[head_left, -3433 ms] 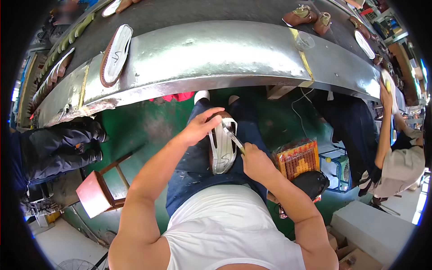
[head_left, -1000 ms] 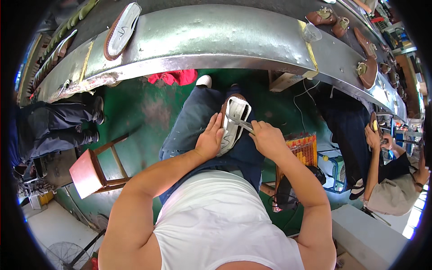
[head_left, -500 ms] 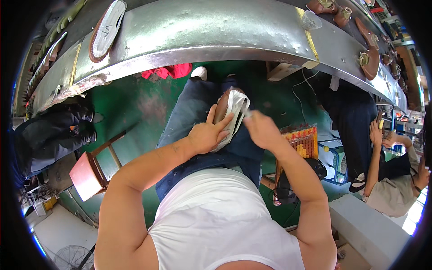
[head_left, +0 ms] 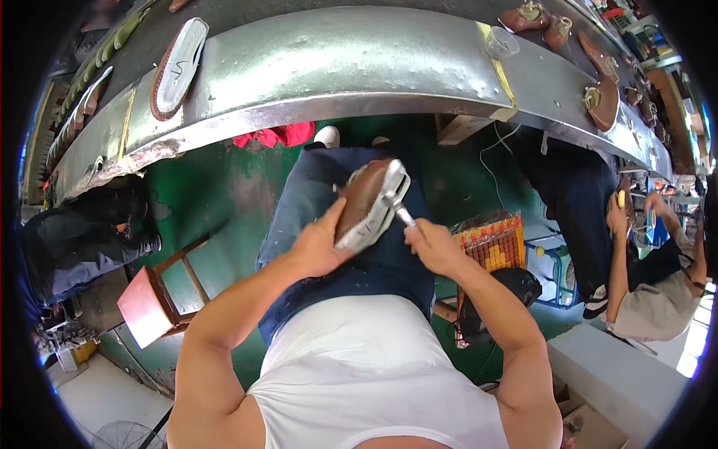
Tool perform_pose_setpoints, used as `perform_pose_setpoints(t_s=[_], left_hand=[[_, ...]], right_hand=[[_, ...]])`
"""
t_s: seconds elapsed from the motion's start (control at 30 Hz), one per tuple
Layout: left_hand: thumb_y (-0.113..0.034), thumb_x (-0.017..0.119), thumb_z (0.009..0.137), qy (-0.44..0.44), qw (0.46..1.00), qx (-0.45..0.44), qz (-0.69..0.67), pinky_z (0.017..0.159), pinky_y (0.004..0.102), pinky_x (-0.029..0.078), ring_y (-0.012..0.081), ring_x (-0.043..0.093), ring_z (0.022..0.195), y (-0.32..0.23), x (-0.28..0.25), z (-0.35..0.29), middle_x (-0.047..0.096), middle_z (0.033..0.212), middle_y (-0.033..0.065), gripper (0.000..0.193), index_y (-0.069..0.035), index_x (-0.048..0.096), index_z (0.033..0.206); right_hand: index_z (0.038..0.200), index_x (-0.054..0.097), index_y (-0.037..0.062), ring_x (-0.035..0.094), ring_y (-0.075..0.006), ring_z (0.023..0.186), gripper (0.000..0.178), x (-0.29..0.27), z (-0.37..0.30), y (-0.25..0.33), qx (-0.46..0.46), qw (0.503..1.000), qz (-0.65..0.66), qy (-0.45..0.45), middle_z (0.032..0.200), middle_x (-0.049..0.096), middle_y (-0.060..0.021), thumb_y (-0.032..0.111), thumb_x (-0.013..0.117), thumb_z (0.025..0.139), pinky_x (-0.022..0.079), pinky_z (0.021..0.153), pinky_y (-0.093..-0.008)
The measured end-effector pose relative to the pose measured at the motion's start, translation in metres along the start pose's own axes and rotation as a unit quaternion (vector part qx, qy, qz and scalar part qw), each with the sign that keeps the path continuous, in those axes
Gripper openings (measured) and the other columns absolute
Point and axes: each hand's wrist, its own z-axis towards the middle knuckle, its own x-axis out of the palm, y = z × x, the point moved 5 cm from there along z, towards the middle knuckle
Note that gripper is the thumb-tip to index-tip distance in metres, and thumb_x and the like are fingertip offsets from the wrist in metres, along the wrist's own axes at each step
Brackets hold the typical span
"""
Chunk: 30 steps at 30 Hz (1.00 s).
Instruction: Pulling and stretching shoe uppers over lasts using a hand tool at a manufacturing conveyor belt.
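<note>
A brown shoe upper (head_left: pixel 360 196) with a white lining rests over my thighs, tilted, its pale open side toward the right. My left hand (head_left: pixel 320 245) grips its near end, thumb along the brown side. In my right hand (head_left: pixel 437 248) is a shiny metal hand tool (head_left: pixel 404 216), fingers closed round its handle. The tool's head touches or overlaps the pale edge of the shoe; its exact kind is too blurred to tell.
A dented metal workbench (head_left: pixel 336 63) curves ahead, carrying another white-lined shoe (head_left: pixel 178 71), a clear cup (head_left: pixel 501 43) and brown shoes (head_left: pixel 603 105). A wooden stool (head_left: pixel 146 303) stands left, a beaded seat (head_left: pixel 493 243) right. Another person's hand (head_left: pixel 617 218) works at far right.
The shoe has turned, showing more of its brown side. My left hand has shifted toward its near end. My right hand has drawn back nearer me, bringing the tool into clearer view.
</note>
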Motion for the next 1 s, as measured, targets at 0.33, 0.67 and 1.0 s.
perform_pose_setpoints(t_s=[0.33,0.67,1.0], left_hand=[[-0.023,0.076,0.085,-0.121,0.961,0.114,-0.222,0.077,0.0303,0.053,0.0139,0.065,0.088,-0.075,-0.08,0.057,0.07,0.097,0.0105,0.041,0.003,0.064,0.113],[-0.014,0.061,0.094,-0.115,0.982,-0.025,-0.149,0.071,0.0302,0.052,0.0109,0.064,0.078,0.018,0.001,0.007,0.073,0.09,0.0131,0.023,0.002,0.069,0.107],[-0.021,0.052,0.1,-0.226,0.956,0.147,-0.117,0.078,0.0411,0.053,0.0364,0.067,0.085,-0.011,0.01,0.003,0.068,0.09,0.0198,0.03,0.0,0.069,0.086]], right_hand=[[0.11,0.058,0.0006,0.059,-0.0131,0.07,0.026,-0.019,-0.023,-0.017,0.014,0.985,0.17,-0.041,0.08,0.062,-0.0039,0.021,0.061,0.094,0.049,0.067,-0.0304],[0.101,0.056,0.0029,0.06,-0.0376,0.078,0.018,-0.01,-0.037,0.041,-0.048,0.993,0.006,0.111,0.082,0.062,-0.0188,0.018,0.059,0.091,0.047,0.071,-0.0431],[0.101,0.061,-0.0046,0.065,-0.0353,0.08,0.031,-0.04,-0.005,0.078,0.181,0.933,0.013,0.31,0.084,0.065,-0.0227,0.025,0.057,0.094,0.051,0.072,-0.0417]])
